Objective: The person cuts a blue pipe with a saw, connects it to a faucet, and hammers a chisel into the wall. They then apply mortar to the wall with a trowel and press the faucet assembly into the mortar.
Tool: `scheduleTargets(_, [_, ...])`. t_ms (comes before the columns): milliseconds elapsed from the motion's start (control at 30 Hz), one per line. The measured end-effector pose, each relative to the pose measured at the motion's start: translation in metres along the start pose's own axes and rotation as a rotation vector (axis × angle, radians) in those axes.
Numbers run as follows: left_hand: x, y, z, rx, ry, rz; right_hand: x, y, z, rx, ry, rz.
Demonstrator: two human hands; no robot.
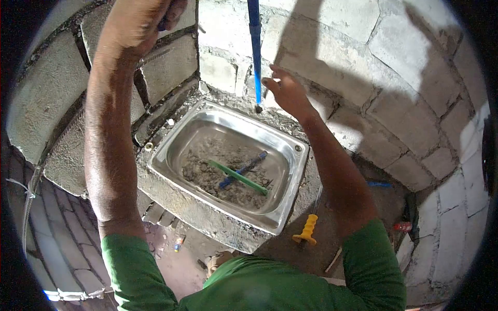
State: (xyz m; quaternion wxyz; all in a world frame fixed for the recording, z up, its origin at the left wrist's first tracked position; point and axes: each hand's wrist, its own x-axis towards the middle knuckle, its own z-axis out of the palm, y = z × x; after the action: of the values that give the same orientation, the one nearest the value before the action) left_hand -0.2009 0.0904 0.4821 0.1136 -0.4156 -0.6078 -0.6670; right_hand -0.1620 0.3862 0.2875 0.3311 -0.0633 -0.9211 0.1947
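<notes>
My left hand (137,23) is raised at the top left, its fingers curled. A small dark bit shows at the fingers, but what they hold is cut off by the frame edge. My right hand (288,90) is beside a blue pipe (256,57) that runs up the wall. Its thumb and fingers are apart, close to the pipe but not closed round it. Below both arms, a steel sink (218,196) is set in a rough concrete counter. Inside it are grey rubble or mortar, a green strip (238,177) and a blue piece (244,170) crossing under the strip.
Block walls (342,41) stand behind and on both sides. A yellow chisel grip (307,229) stands on the floor to the right of the counter (207,220). Farther right lie a blue pipe piece (379,184) and a red object (402,226). Small white bits (170,122) rest by the sink.
</notes>
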Motion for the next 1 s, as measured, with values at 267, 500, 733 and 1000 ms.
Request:
scheduleTargets(267, [0.015,-0.024,0.041,0.040,-0.035,0.023,-0.103,0.060,-0.097,0.164,-0.075,0.238])
scheduleTargets(500, [0.032,-0.033,0.051,-0.025,-0.079,0.063,-0.189,0.112,-0.135,0.077,-0.027,0.245])
scheduleTargets(733, [0.046,-0.071,0.073,0.027,-0.159,0.045,-0.231,0.096,-0.138,0.061,-0.087,0.386])
scheduleTargets(1000, [0.085,-0.199,0.108,0.031,-0.267,-0.034,-0.257,0.118,-0.127,-0.046,-0.195,0.250])
